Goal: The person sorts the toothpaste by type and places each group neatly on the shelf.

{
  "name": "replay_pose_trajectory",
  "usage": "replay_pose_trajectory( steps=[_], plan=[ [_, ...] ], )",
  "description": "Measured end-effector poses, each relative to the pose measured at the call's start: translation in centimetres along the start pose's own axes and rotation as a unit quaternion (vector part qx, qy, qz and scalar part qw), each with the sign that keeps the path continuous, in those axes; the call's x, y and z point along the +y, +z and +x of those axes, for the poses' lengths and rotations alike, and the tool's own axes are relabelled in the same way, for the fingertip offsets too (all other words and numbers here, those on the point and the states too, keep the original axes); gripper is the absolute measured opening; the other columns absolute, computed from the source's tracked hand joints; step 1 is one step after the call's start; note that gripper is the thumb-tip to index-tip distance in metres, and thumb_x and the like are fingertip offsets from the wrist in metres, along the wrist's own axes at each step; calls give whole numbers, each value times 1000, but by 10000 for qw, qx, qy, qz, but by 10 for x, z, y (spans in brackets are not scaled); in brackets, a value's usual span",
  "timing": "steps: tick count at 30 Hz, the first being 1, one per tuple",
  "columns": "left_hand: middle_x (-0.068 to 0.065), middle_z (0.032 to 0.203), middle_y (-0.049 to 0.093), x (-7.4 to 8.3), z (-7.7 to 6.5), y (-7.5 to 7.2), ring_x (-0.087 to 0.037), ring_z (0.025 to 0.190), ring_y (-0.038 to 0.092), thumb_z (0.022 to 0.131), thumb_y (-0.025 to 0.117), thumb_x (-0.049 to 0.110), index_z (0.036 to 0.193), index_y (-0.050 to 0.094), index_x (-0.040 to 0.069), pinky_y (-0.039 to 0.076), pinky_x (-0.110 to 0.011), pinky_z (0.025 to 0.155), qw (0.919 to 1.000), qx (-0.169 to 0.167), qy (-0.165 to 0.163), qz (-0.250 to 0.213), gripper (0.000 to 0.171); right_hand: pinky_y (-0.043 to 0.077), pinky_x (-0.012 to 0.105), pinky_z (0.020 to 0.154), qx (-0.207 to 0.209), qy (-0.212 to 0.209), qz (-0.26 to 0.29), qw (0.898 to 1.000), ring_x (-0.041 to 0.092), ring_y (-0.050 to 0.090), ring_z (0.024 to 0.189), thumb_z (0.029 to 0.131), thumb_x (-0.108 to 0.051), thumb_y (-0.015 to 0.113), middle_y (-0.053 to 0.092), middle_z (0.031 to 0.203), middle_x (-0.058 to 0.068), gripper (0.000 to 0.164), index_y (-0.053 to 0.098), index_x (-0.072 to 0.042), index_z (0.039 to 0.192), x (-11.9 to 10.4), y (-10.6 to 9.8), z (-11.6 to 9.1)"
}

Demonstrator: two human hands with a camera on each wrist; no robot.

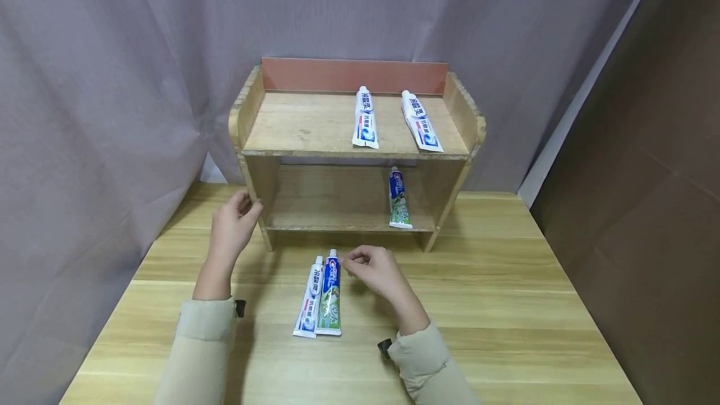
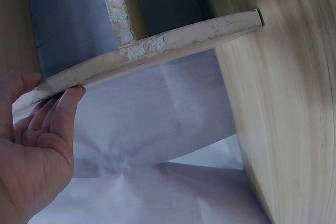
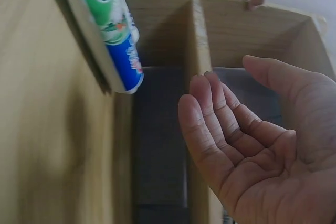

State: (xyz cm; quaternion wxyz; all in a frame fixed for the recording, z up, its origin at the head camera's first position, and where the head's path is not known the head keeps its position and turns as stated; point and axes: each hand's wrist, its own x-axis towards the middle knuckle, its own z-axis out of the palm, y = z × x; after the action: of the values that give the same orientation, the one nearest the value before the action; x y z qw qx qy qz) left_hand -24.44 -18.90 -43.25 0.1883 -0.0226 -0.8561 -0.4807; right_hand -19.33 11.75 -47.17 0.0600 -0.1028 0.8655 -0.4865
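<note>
In the head view a small two-tier wooden shelf [image 1: 326,199] stands on the table. My left hand [image 1: 233,224] holds the edge of its left side panel [image 2: 194,35], thumb on one face and fingers on the other in the left wrist view. My right hand [image 1: 377,270] is over the table in front of the shelf, its fingers loosely bent around nothing [image 3: 252,145]. Just left of it lie a blue-and-green toothpaste tube [image 1: 330,299] and a white toothpaste tube [image 1: 309,302], side by side with caps toward the shelf.
Two white toothpaste tubes, one near the middle [image 1: 365,120] and one on the right [image 1: 422,124], lie on the top tier. Another blue-and-green tube [image 1: 399,202] lies at the right of the lower tier. A grey curtain [image 1: 349,5] hangs behind; a brown panel [image 1: 647,161] stands at right.
</note>
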Motion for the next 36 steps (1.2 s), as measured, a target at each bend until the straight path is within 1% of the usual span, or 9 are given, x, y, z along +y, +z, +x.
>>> replay_pose_trajectory(
  steps=[4,9,12,16,20,23,26,30,36],
  plan=[
    [-24,124,67,1,1,0,-37,112,67,98,61,23,125,65,1,56,-48,95,10000,26,48,-6,34,58,32,65,-66,96,76,9999,33,70,78,92,-36,73,72,82,6,28,73,-9,97,8,5,1],
    [-23,123,67,1,0,0,-37,112,67,98,61,22,124,65,1,56,-48,95,10000,19,60,-32,34,55,30,61,-147,262,-51,9995,21,65,71,91,-39,73,70,81,4,27,74,-12,95,18,13,4],
    [-24,123,67,1,0,0,-37,112,67,98,61,22,125,65,1,56,-48,95,10000,8,68,-39,34,55,30,60,-193,352,-85,9992,19,63,69,91,-37,74,70,80,4,26,74,-11,95,22,16,5],
    [-23,123,67,1,-1,-1,-37,112,67,98,61,23,124,65,1,56,-48,95,10000,-4,14,-17,34,55,30,58,-329,421,-45,9986,24,66,71,91,-36,74,71,81,8,28,74,-8,95,26,22,6],
    [-22,122,68,0,-1,0,-36,111,68,98,61,24,124,65,2,56,-48,95,10000,1,-19,-14,34,53,29,55,-473,537,2,9974,29,68,70,90,-34,75,72,82,12,28,73,-7,92,28,28,7],
    [-22,122,68,0,-1,0,-36,111,68,98,61,25,124,66,2,56,-47,95,10000,18,-7,-8,35,52,28,53,-543,593,-49,9968,26,66,67,89,-34,76,71,78,10,28,73,-7,90,30,31,7],
    [-22,122,68,0,0,1,-36,111,68,98,61,25,124,65,2,56,-47,95,10000,27,-10,23,35,50,27,51,-593,612,-139,9963,20,62,62,88,-34,77,70,75,6,28,73,-7,88,33,35,7],
    [-25,122,67,0,0,2,-38,112,67,98,61,22,124,65,0,56,-47,95,10000,38,-4,-19,34,50,25,51,-585,642,-325,9957,13,60,60,87,-36,77,68,72,0,29,71,-8,86,36,39,8],
    [-25,122,67,-1,2,2,-38,113,67,98,61,21,124,65,-1,56,-46,95,10000,71,-43,3,34,51,25,52,-511,686,-477,9952,13,60,59,86,-39,78,66,70,-1,31,71,-8,82,35,42,11]
  ],
)
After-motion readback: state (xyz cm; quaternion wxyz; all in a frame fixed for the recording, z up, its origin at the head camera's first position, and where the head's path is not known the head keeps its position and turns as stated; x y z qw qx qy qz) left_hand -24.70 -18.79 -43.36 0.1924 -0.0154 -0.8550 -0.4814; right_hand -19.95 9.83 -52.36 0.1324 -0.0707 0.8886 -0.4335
